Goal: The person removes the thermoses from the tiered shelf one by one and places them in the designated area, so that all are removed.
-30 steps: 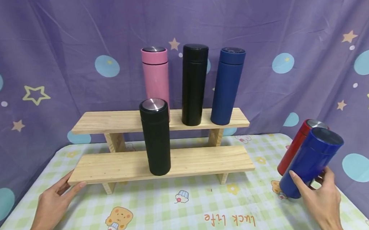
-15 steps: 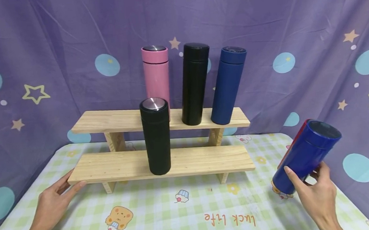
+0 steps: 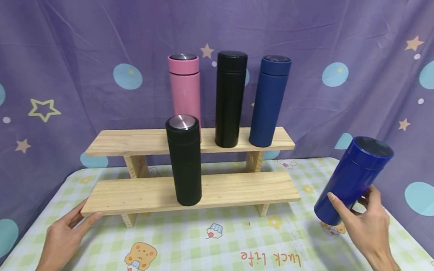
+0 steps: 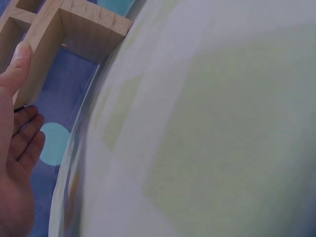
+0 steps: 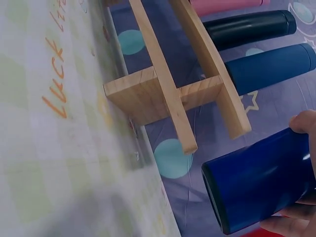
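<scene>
In the head view my right hand (image 3: 367,228) grips a glossy blue thermos flask (image 3: 352,182) round its lower half. The flask tilts to the right and is held above the tablecloth; its dark base rim (image 5: 216,195) faces the cloth in the right wrist view. My left hand (image 3: 61,243) holds the left end of a two-tier wooden shelf (image 3: 244,188), thumb on the lower board's front edge. A black thermos flask (image 3: 186,167) with a steel top stands on that board. Pink (image 3: 185,91), black (image 3: 231,100) and dark blue (image 3: 269,101) flasks stand on the upper board.
A checked tablecloth (image 3: 188,257) covers the table, with a purple curtain (image 3: 80,57) behind. A red thing (image 5: 262,232) shows at the bottom edge of the right wrist view; in the head view the blue flask hides the red flask.
My right hand has lifted the blue thermos flask slightly and moved it left, so it covers the red flask behind it. The left hand and the shelf stay in place.
</scene>
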Motion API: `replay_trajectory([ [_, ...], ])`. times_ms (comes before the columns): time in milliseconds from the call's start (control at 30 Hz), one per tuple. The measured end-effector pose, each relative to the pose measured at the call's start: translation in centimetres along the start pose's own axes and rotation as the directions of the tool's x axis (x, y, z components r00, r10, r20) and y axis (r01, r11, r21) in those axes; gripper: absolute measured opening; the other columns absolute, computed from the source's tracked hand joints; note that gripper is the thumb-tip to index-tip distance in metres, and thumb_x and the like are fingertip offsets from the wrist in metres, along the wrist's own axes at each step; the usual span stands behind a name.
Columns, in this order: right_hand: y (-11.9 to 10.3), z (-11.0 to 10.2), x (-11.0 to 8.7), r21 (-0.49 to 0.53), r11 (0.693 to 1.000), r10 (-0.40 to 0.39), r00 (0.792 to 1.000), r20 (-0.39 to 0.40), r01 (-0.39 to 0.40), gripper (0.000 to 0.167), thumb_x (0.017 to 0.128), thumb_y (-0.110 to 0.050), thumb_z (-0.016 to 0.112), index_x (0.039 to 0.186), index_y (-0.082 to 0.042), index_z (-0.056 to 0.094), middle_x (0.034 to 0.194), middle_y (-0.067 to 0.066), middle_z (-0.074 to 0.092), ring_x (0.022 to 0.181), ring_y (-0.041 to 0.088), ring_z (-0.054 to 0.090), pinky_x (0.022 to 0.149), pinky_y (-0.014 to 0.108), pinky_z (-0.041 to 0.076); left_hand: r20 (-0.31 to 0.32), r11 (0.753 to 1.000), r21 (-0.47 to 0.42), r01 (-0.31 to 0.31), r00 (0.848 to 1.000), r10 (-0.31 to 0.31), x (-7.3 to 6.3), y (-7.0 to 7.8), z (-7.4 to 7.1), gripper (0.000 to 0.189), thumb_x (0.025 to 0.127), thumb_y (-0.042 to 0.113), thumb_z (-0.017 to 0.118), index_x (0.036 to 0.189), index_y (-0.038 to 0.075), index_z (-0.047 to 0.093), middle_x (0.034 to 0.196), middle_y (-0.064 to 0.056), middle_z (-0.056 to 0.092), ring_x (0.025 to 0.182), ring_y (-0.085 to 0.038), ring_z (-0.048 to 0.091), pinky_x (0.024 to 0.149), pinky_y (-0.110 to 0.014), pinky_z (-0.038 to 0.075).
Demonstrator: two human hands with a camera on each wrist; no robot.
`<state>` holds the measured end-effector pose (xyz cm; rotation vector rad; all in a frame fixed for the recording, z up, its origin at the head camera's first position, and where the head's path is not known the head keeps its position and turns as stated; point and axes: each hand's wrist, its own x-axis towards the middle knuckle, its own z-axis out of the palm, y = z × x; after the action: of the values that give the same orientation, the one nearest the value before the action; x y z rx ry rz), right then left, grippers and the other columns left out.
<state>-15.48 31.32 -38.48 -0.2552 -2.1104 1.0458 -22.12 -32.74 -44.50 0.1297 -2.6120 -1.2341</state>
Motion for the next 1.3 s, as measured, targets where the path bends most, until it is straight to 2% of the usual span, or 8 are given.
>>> replay_trajectory([
  [233, -1.0, 0.8, 0.0, 0.034, 0.997, -0.065, 0.998, -0.003, 0.065, 0.071, 0.083, -0.009, 0.088, 0.142, 0.003, 0.051, 0.118, 0.021, 0.065, 0.091, -0.012, 0.055, 0.07, 0.001, 0.048, -0.01, 1.0, 0.001, -0.008, 1.0, 0.008, 0.0, 0.1, 0.0, 0.08, 0.101, 0.045, 0.068, 0.16, 0.002, 0.035, 0.141, -0.035, 0.05, 0.129, -0.063, 0.044, 0.094, -0.075, 0.043],
  [500, -2.4, 1.9, -0.1, 0.059, 0.99, -0.128, 0.991, 0.035, 0.126, 0.071, 0.083, -0.008, 0.088, 0.142, 0.004, 0.05, 0.117, 0.022, 0.066, 0.088, -0.009, 0.058, 0.069, 0.003, 0.051, -0.021, 1.0, -0.001, -0.023, 1.0, 0.023, -0.1, 0.0, 0.2, 0.079, 0.101, 0.044, 0.069, 0.159, 0.002, 0.037, 0.139, -0.034, 0.051, 0.129, -0.063, 0.044, 0.095, -0.076, 0.041],
  [733, -3.6, 3.2, -0.3, 0.099, 0.988, -0.124, 0.99, 0.067, 0.117, 0.072, 0.084, -0.01, 0.088, 0.143, 0.002, 0.049, 0.119, 0.023, 0.067, 0.089, -0.007, 0.06, 0.07, 0.006, 0.053, -0.025, 1.0, 0.002, -0.022, 0.999, 0.022, 0.0, -0.1, 0.2, 0.079, 0.101, 0.044, 0.069, 0.16, 0.002, 0.036, 0.139, -0.033, 0.052, 0.128, -0.062, 0.045, 0.096, -0.075, 0.041],
  [900, -4.3, 4.1, -0.4, 0.131, 0.982, -0.146, 0.987, 0.073, 0.136, 0.066, 0.083, -0.007, 0.088, 0.136, 0.003, 0.051, 0.117, 0.021, 0.068, 0.088, -0.004, 0.062, 0.07, 0.008, 0.055, -0.024, 1.0, 0.002, -0.012, 1.0, 0.012, 0.0, -0.1, 0.1, 0.08, 0.101, 0.045, 0.069, 0.16, 0.003, 0.035, 0.14, -0.032, 0.051, 0.128, -0.061, 0.045, 0.096, -0.075, 0.041],
  [1033, -4.8, 4.7, -0.4, 0.16, 0.977, -0.154, 0.984, 0.091, 0.138, 0.066, 0.084, -0.006, 0.087, 0.137, 0.002, 0.051, 0.12, 0.018, 0.068, 0.095, -0.002, 0.063, 0.072, 0.009, 0.056, -0.015, 1.0, -0.001, -0.001, 1.0, 0.001, 0.0, -0.1, 0.1, 0.081, 0.101, 0.046, 0.068, 0.16, 0.003, 0.034, 0.141, -0.033, 0.05, 0.129, -0.061, 0.044, 0.096, -0.075, 0.041],
  [1300, -5.5, 5.8, -0.6, 0.189, 0.968, -0.188, 0.975, 0.121, 0.163, 0.072, 0.084, -0.007, 0.087, 0.145, 0.001, 0.049, 0.127, 0.02, 0.066, 0.102, 0.021, 0.066, 0.073, 0.009, 0.056, -0.013, 1.0, -0.004, 0.0, 1.0, 0.0, 0.0, -0.2, 0.1, 0.081, 0.101, 0.046, 0.068, 0.16, 0.003, 0.034, 0.141, -0.033, 0.05, 0.129, -0.062, 0.043, 0.097, -0.076, 0.04],
])
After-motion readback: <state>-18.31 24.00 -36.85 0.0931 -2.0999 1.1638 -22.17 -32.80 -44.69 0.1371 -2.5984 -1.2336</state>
